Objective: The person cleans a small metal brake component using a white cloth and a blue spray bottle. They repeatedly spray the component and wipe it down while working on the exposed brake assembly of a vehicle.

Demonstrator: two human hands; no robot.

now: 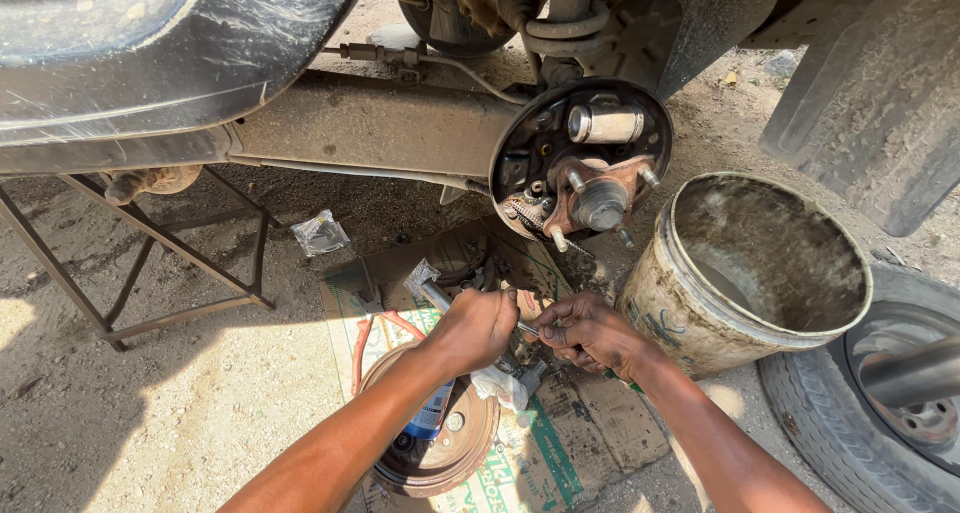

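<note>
The work area is bare, dusty ground beside a raised vehicle, whose dark body panel (150, 63) fills the far left and is carried by a metal stand (150, 273) with splayed legs, apparently so the axle hangs free for access. Near the stand, a small clear plastic packet (320, 233) lies loose on the dirt. A flattened sheet of cardboard (570, 433) is spread on the ground at centre, probably to keep parts out of the grit; on its near left part rests a rusty brake drum (440, 453), open face up, with a small blue-and-white container lying in it (its contents cannot be told). Over the drum's far edge, the left hand (478, 328) is closed in a full fist around a metal tool handle (432, 293), whose wrapped end points far and left. Just to the right, the right hand (585, 333) pinches a small part between fingers and thumb against the tool's working end; the part itself is mostly hidden by the fingers. A scrap of white cloth (500, 385) hangs beneath the two hands. Beyond the hands, the exposed brake backing plate (530, 143) shows the rusty wheel hub (600, 205) with its studs bare. To the right lies a grimy bucket (745, 273), tipped on its side, and a removed wheel (880, 423) lies flat at the near right.
</note>
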